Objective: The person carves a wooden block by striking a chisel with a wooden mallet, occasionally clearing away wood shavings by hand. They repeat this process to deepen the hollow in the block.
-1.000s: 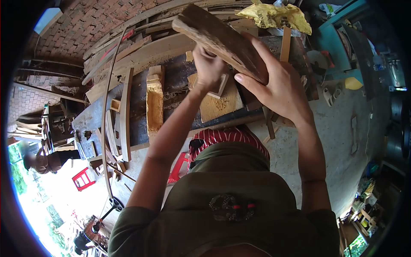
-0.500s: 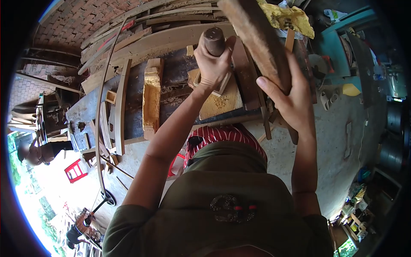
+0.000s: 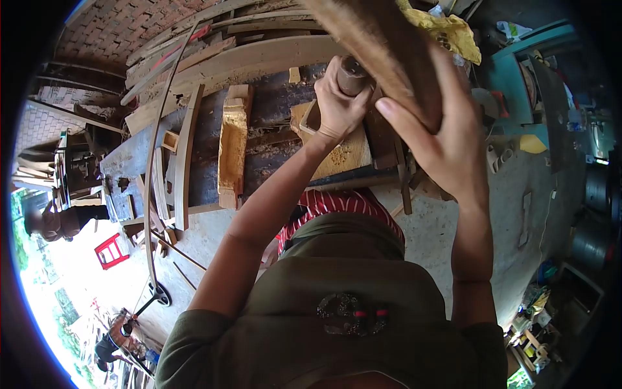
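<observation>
My left hand [image 3: 338, 111] is wrapped round the thick round handle of a chisel [image 3: 352, 78], held upright with its butt end facing me; the blade is hidden below the hand. Under that hand is a small wooden frame [image 3: 311, 118], resting on a pale board [image 3: 353, 155] strewn with wood chips. In my right hand [image 3: 447, 146] is a heavy wooden mallet [image 3: 389, 55], a long rough club of wood. It is raised close to the camera, and its edge overlaps the chisel's butt in this view.
A hollowed yellowish wood piece [image 3: 231, 152] and a long strip [image 3: 188, 159] lie on the dark workbench [image 3: 265, 159] to the left. Planks [image 3: 259, 58] are stacked behind. A red stool [image 3: 111, 251] stands on the floor, and other people [image 3: 65, 220] are at far left.
My left hand and the chisel have shifted right and slightly nearer me. My right hand has lifted the mallet closer to the camera, its upper end moving left over the chisel.
</observation>
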A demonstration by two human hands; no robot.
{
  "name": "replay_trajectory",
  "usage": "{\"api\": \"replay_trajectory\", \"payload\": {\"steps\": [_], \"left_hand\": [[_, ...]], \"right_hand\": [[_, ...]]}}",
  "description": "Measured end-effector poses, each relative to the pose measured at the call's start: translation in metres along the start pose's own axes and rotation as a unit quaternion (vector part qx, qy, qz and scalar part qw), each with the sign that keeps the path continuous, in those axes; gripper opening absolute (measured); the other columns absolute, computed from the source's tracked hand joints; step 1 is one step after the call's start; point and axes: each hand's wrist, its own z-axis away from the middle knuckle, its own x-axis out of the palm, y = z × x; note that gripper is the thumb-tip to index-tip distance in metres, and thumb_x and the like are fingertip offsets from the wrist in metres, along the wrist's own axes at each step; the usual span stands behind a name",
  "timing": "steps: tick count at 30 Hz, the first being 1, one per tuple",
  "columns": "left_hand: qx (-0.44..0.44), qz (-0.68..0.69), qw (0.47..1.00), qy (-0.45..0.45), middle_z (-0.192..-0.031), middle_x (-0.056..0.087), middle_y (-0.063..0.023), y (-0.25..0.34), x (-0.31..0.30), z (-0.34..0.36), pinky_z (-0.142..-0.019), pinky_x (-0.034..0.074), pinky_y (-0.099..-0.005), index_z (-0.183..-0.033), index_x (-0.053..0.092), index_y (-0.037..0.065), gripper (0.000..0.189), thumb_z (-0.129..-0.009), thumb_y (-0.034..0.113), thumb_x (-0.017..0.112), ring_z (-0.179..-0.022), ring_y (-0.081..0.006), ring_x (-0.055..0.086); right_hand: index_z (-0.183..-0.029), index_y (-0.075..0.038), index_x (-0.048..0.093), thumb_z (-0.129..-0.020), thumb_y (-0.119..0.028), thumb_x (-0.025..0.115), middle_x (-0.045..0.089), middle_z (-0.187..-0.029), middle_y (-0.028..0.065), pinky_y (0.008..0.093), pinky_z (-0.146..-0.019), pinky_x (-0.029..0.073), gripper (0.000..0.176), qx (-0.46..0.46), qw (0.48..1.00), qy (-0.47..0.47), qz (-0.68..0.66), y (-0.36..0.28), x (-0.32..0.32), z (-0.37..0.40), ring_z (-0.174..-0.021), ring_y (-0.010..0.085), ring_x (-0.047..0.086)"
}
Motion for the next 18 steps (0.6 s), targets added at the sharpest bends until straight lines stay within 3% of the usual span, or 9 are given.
{"api": "replay_trajectory", "payload": {"steps": [1, 2, 3, 5, 6, 7, 10, 13, 18], "left_hand": [[0.030, -0.021, 0.999, -0.008, -0.090, 0.071, -0.0111, -0.005, 0.000, 0.002, -0.081, 0.052, -0.0304, -0.096, 0.061, -0.001, 0.031, -0.072, 0.009, 0.077, -0.081, -0.0149, 0.066], [-0.066, 0.044, 0.997, -0.001, -0.092, 0.070, -0.0128, -0.018, 0.004, 0.005, -0.082, 0.052, -0.0308, -0.093, 0.060, -0.001, 0.032, -0.071, 0.011, 0.079, -0.083, -0.0147, 0.066], [-0.042, -0.012, 0.999, 0.009, -0.092, 0.070, -0.0116, -0.007, 0.001, -0.007, -0.083, 0.052, -0.0308, -0.094, 0.060, -0.002, 0.031, -0.072, 0.009, 0.079, -0.084, -0.0143, 0.065], [-0.054, 0.049, 0.997, 0.020, -0.088, 0.070, -0.0065, -0.014, -0.004, -0.021, -0.084, 0.052, -0.0305, -0.099, 0.059, -0.001, 0.029, -0.076, 0.005, 0.076, -0.084, -0.0150, 0.065], [-0.064, 0.074, 0.995, 0.025, -0.084, 0.067, -0.0035, -0.025, -0.011, -0.028, -0.075, 0.053, -0.0285, -0.102, 0.057, 0.000, 0.027, -0.080, 0.002, 0.073, -0.077, -0.0132, 0.064], [-0.075, 0.094, 0.989, 0.083, -0.075, 0.067, -0.0054, -0.017, -0.012, -0.036, -0.057, 0.053, -0.0266, -0.091, 0.058, 0.003, 0.018, -0.085, 0.007, 0.075, -0.065, -0.0112, 0.064], [-0.113, 0.126, 0.979, 0.112, -0.061, 0.060, -0.0044, -0.010, -0.029, -0.049, -0.042, 0.046, -0.0264, -0.087, 0.054, 0.007, 0.022, -0.086, 0.008, 0.076, -0.044, -0.0118, 0.056], [-0.097, 0.130, 0.981, 0.109, -0.060, 0.059, -0.0036, -0.005, -0.024, -0.044, -0.043, 0.045, -0.0252, -0.087, 0.052, 0.007, 0.024, -0.086, 0.009, 0.076, -0.046, -0.0111, 0.056], [-0.070, 0.029, 0.992, 0.102, -0.064, 0.060, -0.0026, -0.027, -0.014, -0.026, -0.046, 0.047, -0.0248, -0.089, 0.051, 0.006, 0.030, -0.085, 0.015, 0.080, -0.050, -0.0098, 0.058]], "right_hand": [[-0.146, 0.001, 0.040, -0.087, -0.028, 0.072, 0.068, -0.116, 0.0236, 0.0386, -0.091, 0.052, 0.073, 0.105, 0.985, -0.113, 0.072, 0.001, -0.002, 0.003, -0.109, 0.0335, 0.068], [-0.145, 0.001, 0.041, -0.087, -0.028, 0.072, 0.069, -0.114, 0.0234, 0.0383, -0.091, 0.052, 0.072, 0.125, 0.980, -0.132, 0.085, 0.002, -0.001, 0.003, -0.108, 0.0336, 0.068], [-0.145, 0.001, 0.042, -0.087, -0.028, 0.072, 0.069, -0.111, 0.0231, 0.0381, -0.091, 0.052, 0.072, 0.143, 0.973, -0.151, 0.097, 0.003, 0.000, 0.002, -0.108, 0.0336, 0.069], [-0.145, -0.005, 0.043, -0.087, -0.032, 0.072, 0.069, -0.111, 0.0248, 0.0397, -0.089, 0.053, 0.070, 0.124, 0.983, -0.117, 0.072, 0.013, 0.001, 0.013, -0.106, 0.0367, 0.068], [-0.145, -0.010, 0.044, -0.087, -0.035, 0.071, 0.068, -0.110, 0.0264, 0.0414, -0.087, 0.055, 0.069, 0.109, 0.989, -0.083, 0.046, 0.020, 0.002, 0.019, -0.104, 0.0399, 0.068], [-0.145, -0.010, 0.044, -0.087, -0.035, 0.071, 0.068, -0.110, 0.0264, 0.0414, -0.087, 0.055, 0.069, 0.107, 0.989, -0.085, 0.048, 0.027, 0.001, 0.024, -0.104, 0.0399, 0.068], [-0.146, -0.006, 0.043, -0.087, -0.032, 0.073, 0.063, -0.128, 0.0221, 0.0396, -0.098, 0.049, 0.071, 0.145, 0.988, -0.048, -0.008, 0.032, -0.006, 0.038, -0.118, 0.0329, 0.063], [-0.146, -0.003, 0.042, -0.088, -0.030, 0.072, 0.063, -0.129, 0.0214, 0.0399, -0.099, 0.049, 0.070, 0.201, 0.978, -0.048, -0.043, 0.039, -0.006, 0.047, -0.118, 0.0319, 0.063], [-0.146, -0.002, 0.042, -0.089, -0.029, 0.072, 0.061, -0.131, 0.0213, 0.0390, -0.101, 0.048, 0.070, 0.186, 0.981, -0.033, -0.037, 0.033, -0.003, 0.047, -0.120, 0.0312, 0.062]]}}
